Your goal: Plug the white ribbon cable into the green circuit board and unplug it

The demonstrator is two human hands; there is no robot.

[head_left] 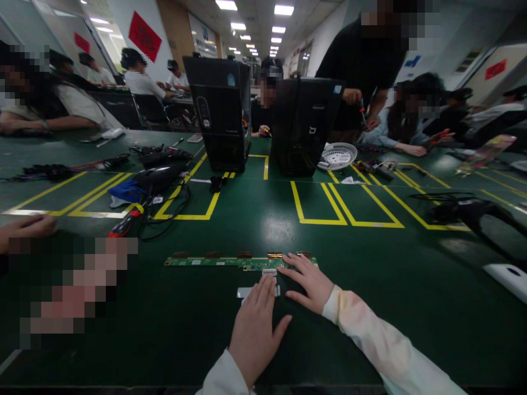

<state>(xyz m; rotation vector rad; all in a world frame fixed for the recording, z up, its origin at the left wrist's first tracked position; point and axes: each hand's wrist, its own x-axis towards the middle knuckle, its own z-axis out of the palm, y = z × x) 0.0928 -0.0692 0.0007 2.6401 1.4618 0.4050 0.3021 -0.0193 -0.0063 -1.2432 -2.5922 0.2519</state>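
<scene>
A long, narrow green circuit board (224, 262) lies flat on the green table in front of me, with copper-coloured tabs along its far edge. My left hand (255, 323) lies flat near the board's middle, fingertips on a pale flat cable (269, 272) that meets the board's near edge. Part of a silvery strip (244, 292) shows beside those fingers; the rest is hidden under them. My right hand (309, 282) rests with fingers spread over the right end of the board, fingertips touching it. Neither hand is closed around anything.
Two black computer towers (224, 118) (307, 126) stand beyond yellow tape outlines. A screwdriver with a red-and-black handle (125, 224) and black cables (168, 203) lie to the left. A white basket (338, 156) stands behind. Another person's hand (31, 227) rests at left.
</scene>
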